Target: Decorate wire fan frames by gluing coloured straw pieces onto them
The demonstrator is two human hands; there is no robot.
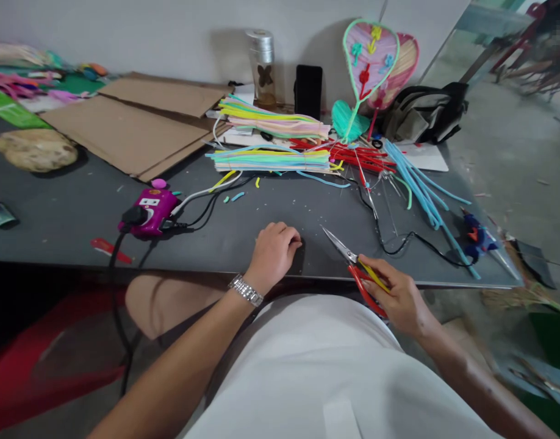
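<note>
A pair of scissors (352, 256) with red and yellow handles is held in my right hand (399, 296) at the table's front edge. Its blades lie close together and point up and left over the grey tabletop. My left hand (274, 253), a metal watch on its wrist, rests on the table to the left of the blades. Its fingers are curled in, so whatever they may hold is hidden. Beyond both hands lie small cut bits of coloured pipe cleaner (238, 196) and a bundle of pastel pipe cleaners (271, 160).
A purple power socket (152, 210) with black cords sits left, near flat cardboard (133, 131) and a stone (36, 150). Right are blue pipe cleaners (426, 183) and a glue gun (479, 235). Behind stand a bottle (263, 70), a phone (308, 91) and decorated fans (371, 55).
</note>
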